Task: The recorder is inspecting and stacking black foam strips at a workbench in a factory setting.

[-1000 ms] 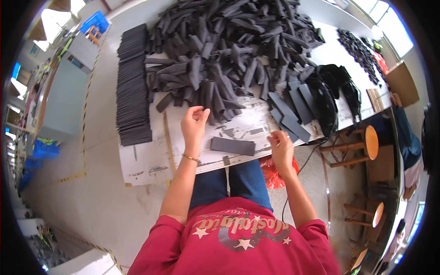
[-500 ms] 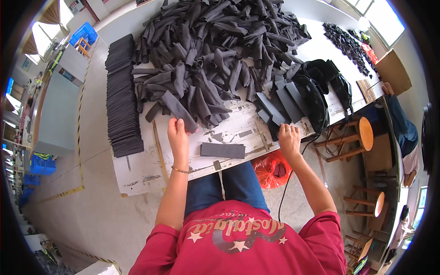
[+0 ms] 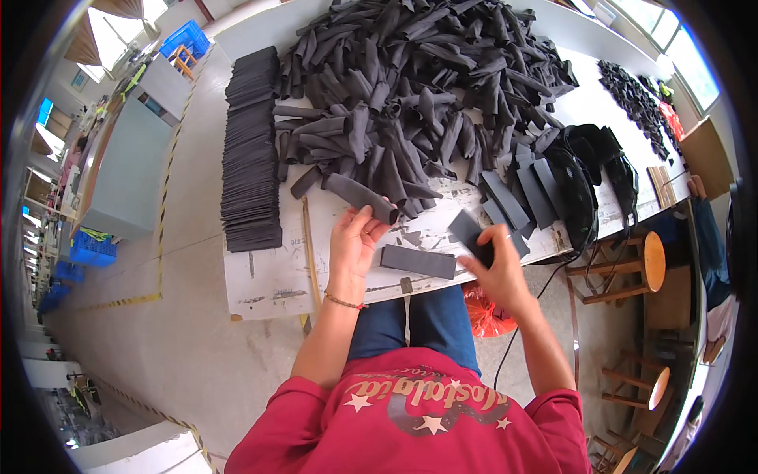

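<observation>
My left hand (image 3: 353, 246) pinches the near end of a dark grey fabric tube (image 3: 357, 196) at the front of the pile. My right hand (image 3: 502, 272), slightly blurred, grips a stiff dark rectangular piece (image 3: 467, 234) between thumb and fingers, lifted over the table's near edge. Between the hands a flat dark grey strip (image 3: 418, 261) lies on the table. Beyond my right hand, several flat rectangular pieces (image 3: 505, 199) lie fanned beside a black plastic bag (image 3: 576, 193). A large heap of fabric tubes (image 3: 426, 87) covers the far middle.
A tall, neat row of stacked dark strips (image 3: 251, 150) runs along the left side of the worn white table (image 3: 268, 294). Below the near edge hangs a red plastic bag (image 3: 488, 314). Wooden stools (image 3: 652, 262) stand at the right, and a black cable (image 3: 517, 341) trails down.
My right hand has lifted a rectangular piece from the fanned ones and brought it left. The tube in my left hand has turned more level. The whole view has shifted.
</observation>
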`<state>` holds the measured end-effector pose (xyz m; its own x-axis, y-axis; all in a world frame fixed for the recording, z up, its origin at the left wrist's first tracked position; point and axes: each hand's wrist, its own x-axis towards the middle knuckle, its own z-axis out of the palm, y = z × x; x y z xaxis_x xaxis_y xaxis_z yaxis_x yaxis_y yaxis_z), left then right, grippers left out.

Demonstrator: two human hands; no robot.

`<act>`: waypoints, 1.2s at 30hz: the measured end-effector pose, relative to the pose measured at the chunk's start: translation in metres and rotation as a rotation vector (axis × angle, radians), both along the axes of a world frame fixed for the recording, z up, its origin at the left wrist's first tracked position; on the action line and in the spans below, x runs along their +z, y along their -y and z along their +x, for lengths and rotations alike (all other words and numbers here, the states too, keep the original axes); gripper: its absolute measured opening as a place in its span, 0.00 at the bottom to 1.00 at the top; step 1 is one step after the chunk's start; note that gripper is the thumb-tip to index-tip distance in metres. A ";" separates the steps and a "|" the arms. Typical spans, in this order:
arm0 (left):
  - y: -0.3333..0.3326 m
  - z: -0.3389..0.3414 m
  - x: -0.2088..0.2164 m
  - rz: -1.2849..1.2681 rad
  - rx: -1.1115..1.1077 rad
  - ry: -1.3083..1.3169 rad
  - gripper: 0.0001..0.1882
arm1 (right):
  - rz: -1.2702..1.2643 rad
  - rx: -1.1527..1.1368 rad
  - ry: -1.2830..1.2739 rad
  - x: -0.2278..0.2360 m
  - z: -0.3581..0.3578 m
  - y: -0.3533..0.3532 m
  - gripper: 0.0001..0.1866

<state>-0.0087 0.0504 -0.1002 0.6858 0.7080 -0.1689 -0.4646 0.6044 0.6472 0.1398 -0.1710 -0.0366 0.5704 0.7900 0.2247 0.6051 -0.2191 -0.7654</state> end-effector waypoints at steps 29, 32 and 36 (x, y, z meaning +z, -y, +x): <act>0.007 -0.005 0.026 -0.122 -0.057 -0.069 0.13 | 0.064 0.221 0.232 0.020 -0.025 -0.029 0.22; 0.005 -0.004 0.019 -0.174 -0.041 -0.073 0.12 | 0.086 0.224 0.235 0.020 -0.026 -0.030 0.20; 0.008 -0.003 0.020 -0.175 -0.039 -0.116 0.12 | 0.109 0.241 0.328 0.026 -0.029 -0.036 0.18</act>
<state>-0.0113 0.0422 -0.0803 0.6810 0.6341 -0.3664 -0.3670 0.7284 0.5786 0.1106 -0.1354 -0.0108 0.2565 0.8538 0.4531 0.8446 0.0300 -0.5345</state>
